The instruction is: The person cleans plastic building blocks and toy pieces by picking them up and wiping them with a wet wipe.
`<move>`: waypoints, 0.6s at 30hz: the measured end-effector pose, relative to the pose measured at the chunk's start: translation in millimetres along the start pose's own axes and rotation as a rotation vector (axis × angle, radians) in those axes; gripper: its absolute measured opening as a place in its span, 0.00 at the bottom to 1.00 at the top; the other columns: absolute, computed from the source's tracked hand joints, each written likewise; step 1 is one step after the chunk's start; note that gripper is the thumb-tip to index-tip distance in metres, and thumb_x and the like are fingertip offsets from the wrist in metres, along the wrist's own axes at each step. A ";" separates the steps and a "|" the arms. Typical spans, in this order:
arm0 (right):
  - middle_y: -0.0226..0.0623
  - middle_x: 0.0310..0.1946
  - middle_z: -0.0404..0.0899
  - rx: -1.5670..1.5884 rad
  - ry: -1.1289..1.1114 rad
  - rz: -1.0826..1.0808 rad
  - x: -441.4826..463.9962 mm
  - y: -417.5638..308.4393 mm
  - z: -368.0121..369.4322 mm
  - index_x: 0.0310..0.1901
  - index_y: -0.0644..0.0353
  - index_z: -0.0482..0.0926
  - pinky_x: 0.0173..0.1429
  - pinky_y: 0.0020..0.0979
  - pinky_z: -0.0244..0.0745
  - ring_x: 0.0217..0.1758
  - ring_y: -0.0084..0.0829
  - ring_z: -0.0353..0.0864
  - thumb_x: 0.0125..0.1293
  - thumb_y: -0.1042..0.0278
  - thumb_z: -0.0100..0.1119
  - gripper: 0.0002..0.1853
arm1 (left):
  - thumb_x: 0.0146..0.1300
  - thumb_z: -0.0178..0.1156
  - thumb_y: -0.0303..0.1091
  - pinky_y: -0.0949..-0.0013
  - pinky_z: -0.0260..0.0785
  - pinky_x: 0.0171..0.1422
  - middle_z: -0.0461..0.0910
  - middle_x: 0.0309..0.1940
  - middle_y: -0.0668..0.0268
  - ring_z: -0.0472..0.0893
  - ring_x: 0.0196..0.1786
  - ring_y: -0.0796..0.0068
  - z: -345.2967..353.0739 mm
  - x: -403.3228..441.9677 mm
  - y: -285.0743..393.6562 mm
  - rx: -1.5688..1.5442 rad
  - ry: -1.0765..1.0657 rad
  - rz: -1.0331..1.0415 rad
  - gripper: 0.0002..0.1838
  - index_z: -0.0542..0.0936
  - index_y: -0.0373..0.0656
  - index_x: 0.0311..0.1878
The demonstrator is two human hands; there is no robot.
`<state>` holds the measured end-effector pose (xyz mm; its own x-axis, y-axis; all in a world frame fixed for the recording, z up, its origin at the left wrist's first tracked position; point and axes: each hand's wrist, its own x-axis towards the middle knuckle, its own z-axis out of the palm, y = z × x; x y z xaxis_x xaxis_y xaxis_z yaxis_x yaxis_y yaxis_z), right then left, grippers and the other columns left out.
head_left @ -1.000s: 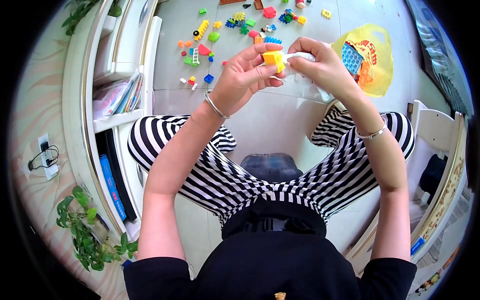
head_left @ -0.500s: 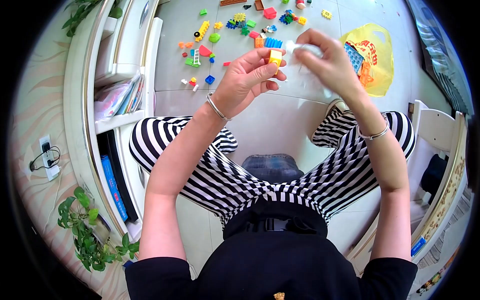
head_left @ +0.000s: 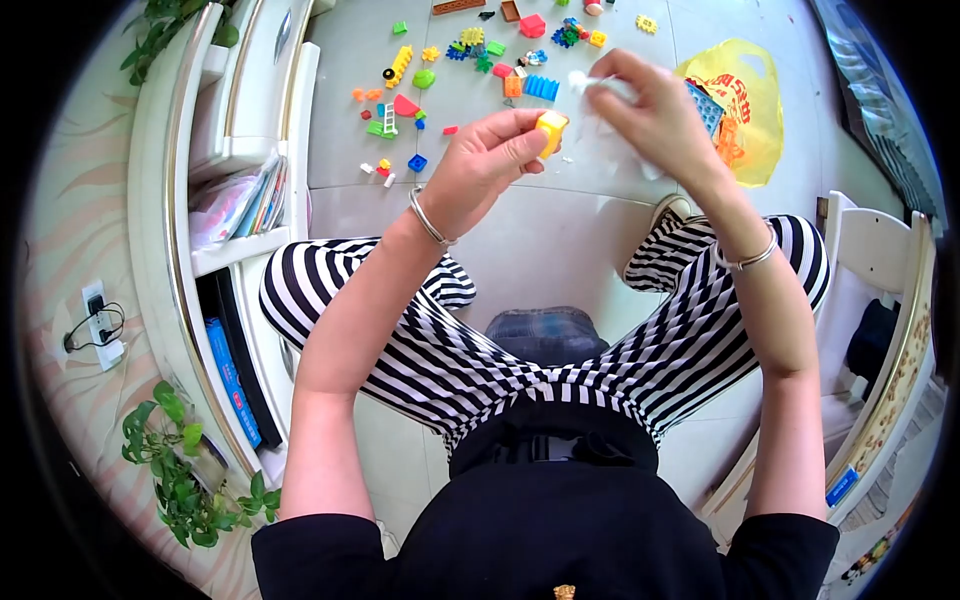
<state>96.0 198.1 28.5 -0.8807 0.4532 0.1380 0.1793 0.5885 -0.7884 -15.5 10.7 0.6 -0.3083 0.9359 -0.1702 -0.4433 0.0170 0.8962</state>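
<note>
Between the thumb and fingers of my left hand (head_left: 492, 150) is a small yellow toy block (head_left: 551, 130), raised above the floor. My right hand (head_left: 655, 115) is closed on a thin white wipe (head_left: 620, 90), which hangs partly loose and is smeared by motion. A gap separates the wipe from the yellow block. On the floor just beyond my left hand lie a blue ridged piece (head_left: 541, 88) and an orange block (head_left: 513, 86).
Several toy pieces are scattered on the tiles, among them a blue block (head_left: 417, 162) and a white ladder (head_left: 390, 120). A yellow plastic bag (head_left: 760, 110) with blocks lies right. A white cabinet (head_left: 240, 245) flanks my left, a white chair (head_left: 870, 250) my right.
My left hand's fingers have closed in more around the yellow block, which has turned a little. The right hand still has the wipe and has shifted slightly. The view has tilted slightly.
</note>
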 end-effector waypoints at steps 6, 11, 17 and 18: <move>0.37 0.20 0.76 0.190 -0.049 -0.084 -10.9 -15.9 10.7 0.40 0.58 0.77 0.24 0.32 0.68 0.17 0.28 0.74 0.56 0.67 0.60 0.10 | 0.71 0.52 0.37 0.74 0.67 0.54 0.77 0.48 0.64 0.74 0.50 0.76 -9.9 5.1 -1.0 -0.427 -0.065 -0.110 0.19 0.70 0.36 0.60; 0.34 0.21 0.75 0.080 -0.296 -0.213 -19.7 -20.4 7.4 0.40 0.59 0.76 0.27 0.26 0.68 0.20 0.23 0.73 0.56 0.70 0.60 0.09 | 0.70 0.52 0.38 0.72 0.68 0.54 0.76 0.49 0.63 0.76 0.50 0.75 -13.8 6.0 1.8 -0.400 -0.010 -0.056 0.21 0.68 0.38 0.62; 0.38 0.24 0.78 0.184 -0.164 -0.175 -6.8 -16.3 17.9 0.41 0.61 0.76 0.28 0.28 0.70 0.20 0.26 0.74 0.58 0.67 0.59 0.11 | 0.70 0.51 0.36 0.71 0.69 0.56 0.76 0.50 0.65 0.77 0.51 0.74 -7.4 5.1 3.1 -0.422 -0.008 -0.067 0.18 0.69 0.42 0.60; 0.38 0.24 0.78 0.188 -0.167 -0.181 -9.7 -19.2 16.0 0.41 0.61 0.76 0.28 0.28 0.70 0.20 0.26 0.74 0.58 0.67 0.59 0.11 | 0.69 0.52 0.34 0.69 0.71 0.55 0.77 0.49 0.64 0.78 0.50 0.72 -10.4 5.4 4.4 -0.469 0.052 -0.061 0.17 0.69 0.42 0.59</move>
<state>94.1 171.6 32.7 -0.9537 0.2264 0.1978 -0.0575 0.5085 -0.8591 -27.9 12.2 -0.6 -0.3060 0.9191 -0.2481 -0.7908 -0.1002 0.6039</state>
